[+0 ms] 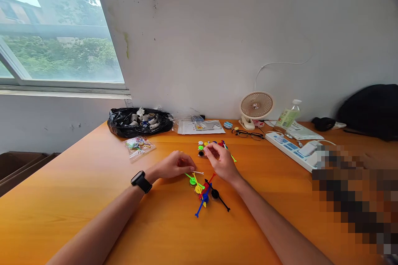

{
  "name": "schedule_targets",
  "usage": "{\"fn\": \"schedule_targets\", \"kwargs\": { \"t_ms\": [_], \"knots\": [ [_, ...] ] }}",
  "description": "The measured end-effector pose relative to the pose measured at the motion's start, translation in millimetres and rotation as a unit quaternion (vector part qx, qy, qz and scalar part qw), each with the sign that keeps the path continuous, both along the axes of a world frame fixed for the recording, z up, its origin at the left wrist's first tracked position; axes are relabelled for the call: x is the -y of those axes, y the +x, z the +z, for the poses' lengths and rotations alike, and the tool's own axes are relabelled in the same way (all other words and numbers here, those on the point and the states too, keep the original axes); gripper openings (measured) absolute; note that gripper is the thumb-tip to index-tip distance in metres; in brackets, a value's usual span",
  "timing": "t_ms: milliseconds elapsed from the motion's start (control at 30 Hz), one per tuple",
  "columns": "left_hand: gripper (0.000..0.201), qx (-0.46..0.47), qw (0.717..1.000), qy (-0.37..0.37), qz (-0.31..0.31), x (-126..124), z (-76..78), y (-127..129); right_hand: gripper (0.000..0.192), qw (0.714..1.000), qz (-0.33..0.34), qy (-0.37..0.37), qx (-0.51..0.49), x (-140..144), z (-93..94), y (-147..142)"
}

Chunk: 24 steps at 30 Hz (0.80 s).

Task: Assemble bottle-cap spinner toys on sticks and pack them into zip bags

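Observation:
My left hand (pixel 176 165), with a black watch on its wrist, has its fingers closed around one end of a white plastic arrow (pixel 199 173) just above the table. My right hand (pixel 222 160) is at the small round pieces, thumb and forefinger brought together beside a black disc (pixel 201 153) and a green disc (pixel 200 148); what lies between the fingertips is too small to make out. Between my forearms lie arrow spinners on round bases: green (pixel 192 181), yellow (pixel 198 189), red (pixel 206 186), blue (pixel 205 198) and black (pixel 214 193). Some overlap. More coloured arrows (pixel 229 151) show behind my right hand.
A clear bag of coloured parts (pixel 139 148) lies left, before a black plastic bag (pixel 116 123) holding rolls. Toward the wall are papers (pixel 186 127), a clip fan (pixel 256 105), glasses (pixel 247 133) and a bottle (pixel 288 116). A power strip (pixel 287 149) lies right.

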<state>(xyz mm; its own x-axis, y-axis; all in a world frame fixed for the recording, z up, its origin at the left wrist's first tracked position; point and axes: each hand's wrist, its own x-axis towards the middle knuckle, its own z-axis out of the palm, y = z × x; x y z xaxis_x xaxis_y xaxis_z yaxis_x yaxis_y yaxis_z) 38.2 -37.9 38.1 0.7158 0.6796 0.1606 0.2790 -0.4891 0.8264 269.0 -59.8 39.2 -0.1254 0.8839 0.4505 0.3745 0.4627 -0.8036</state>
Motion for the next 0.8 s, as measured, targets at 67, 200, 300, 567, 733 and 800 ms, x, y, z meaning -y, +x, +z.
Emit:
{"fn": "schedule_targets", "kwargs": {
  "t_ms": [67,200,300,567,733,800],
  "knots": [
    [0.035,0.000,1.000,-0.006,0.015,0.2,-1.2,1.9,0.030,1.000,0.007,-0.005,0.010,-0.3,-0.9,0.9],
    [0.038,0.007,0.999,-0.031,0.028,0.6,-3.8,5.8,0.030,0.999,0.023,-0.002,0.032,-1.1,-4.2,1.4],
    [0.034,0.014,1.000,0.004,0.020,-0.9,-8.9,7.5,0.030,0.999,0.033,-0.006,0.043,-1.4,-6.3,0.7],
    [0.032,0.005,0.974,0.111,0.196,-28.7,-11.3,6.8,0.026,0.994,0.023,0.021,0.108,2.1,-5.4,3.1],
    [0.035,0.009,0.955,0.078,0.284,-79.0,5.3,26.7,0.018,0.971,-0.005,0.077,0.226,6.3,-5.4,4.1],
    [0.040,-0.003,0.944,0.066,0.324,-102.7,10.8,40.6,0.017,0.967,-0.001,0.080,0.241,7.7,-6.2,3.7]
  ]
}}
